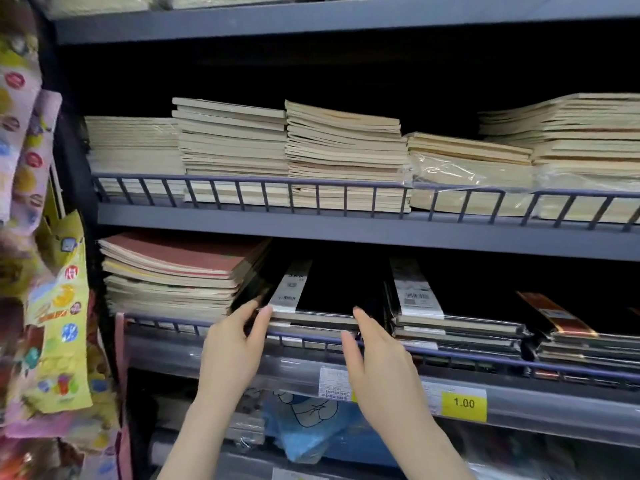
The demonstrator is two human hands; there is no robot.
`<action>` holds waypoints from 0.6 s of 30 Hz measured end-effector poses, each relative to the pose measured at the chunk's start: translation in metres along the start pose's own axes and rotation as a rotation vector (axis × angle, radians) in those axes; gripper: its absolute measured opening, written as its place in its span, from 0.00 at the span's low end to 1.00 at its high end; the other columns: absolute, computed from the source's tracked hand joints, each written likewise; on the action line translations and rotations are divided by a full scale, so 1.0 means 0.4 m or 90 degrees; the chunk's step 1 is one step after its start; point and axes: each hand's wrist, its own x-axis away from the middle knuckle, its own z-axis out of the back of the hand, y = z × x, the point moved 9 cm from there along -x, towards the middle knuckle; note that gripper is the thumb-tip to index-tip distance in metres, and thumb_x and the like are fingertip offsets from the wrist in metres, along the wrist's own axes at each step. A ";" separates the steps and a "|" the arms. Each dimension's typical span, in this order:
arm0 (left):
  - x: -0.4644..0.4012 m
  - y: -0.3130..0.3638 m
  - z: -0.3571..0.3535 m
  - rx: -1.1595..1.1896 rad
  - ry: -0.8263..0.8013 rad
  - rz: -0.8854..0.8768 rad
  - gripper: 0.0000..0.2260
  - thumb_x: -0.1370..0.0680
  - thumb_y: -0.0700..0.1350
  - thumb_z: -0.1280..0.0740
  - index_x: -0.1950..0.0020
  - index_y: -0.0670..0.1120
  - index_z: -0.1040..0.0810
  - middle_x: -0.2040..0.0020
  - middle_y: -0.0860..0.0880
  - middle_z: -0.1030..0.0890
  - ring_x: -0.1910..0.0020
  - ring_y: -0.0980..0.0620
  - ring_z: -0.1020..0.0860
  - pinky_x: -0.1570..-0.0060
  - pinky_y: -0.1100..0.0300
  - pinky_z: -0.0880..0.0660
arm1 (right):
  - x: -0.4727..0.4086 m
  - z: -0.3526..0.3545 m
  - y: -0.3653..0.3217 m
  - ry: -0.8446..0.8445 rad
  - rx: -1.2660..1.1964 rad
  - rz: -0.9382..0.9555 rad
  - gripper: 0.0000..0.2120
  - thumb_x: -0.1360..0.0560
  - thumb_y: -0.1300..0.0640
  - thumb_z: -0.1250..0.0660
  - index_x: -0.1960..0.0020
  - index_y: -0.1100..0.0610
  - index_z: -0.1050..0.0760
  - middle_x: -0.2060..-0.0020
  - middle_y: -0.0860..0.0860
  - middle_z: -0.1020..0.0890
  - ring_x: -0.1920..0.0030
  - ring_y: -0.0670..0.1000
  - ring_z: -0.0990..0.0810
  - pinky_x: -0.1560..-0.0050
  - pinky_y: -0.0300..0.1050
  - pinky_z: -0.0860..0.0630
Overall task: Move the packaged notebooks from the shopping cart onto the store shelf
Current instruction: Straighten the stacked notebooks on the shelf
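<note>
A stack of black packaged notebooks with a white label strip lies on the lower shelf behind its wire rail. My left hand reaches up to the stack's front left corner, thumb and fingers spread and touching that corner. At the stack's front right edge is my right hand, fingers extended, fingertips against the edge. Neither hand lifts anything. The shopping cart is out of view.
More black packaged notebooks are stacked to the right, red and cream notebooks to the left. The shelf above holds cream notebook piles. Hanging toy packs crowd the left side. A yellow price tag sits below.
</note>
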 end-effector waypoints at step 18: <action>0.004 0.013 0.006 -0.079 -0.073 -0.039 0.16 0.28 0.54 0.32 0.53 0.42 0.27 0.72 0.44 0.24 0.74 0.46 0.26 0.70 0.54 0.28 | 0.026 0.000 0.026 0.026 -0.096 -0.064 0.22 0.22 0.51 0.43 0.29 0.54 0.39 0.52 0.53 0.17 0.64 0.47 0.22 0.61 0.35 0.33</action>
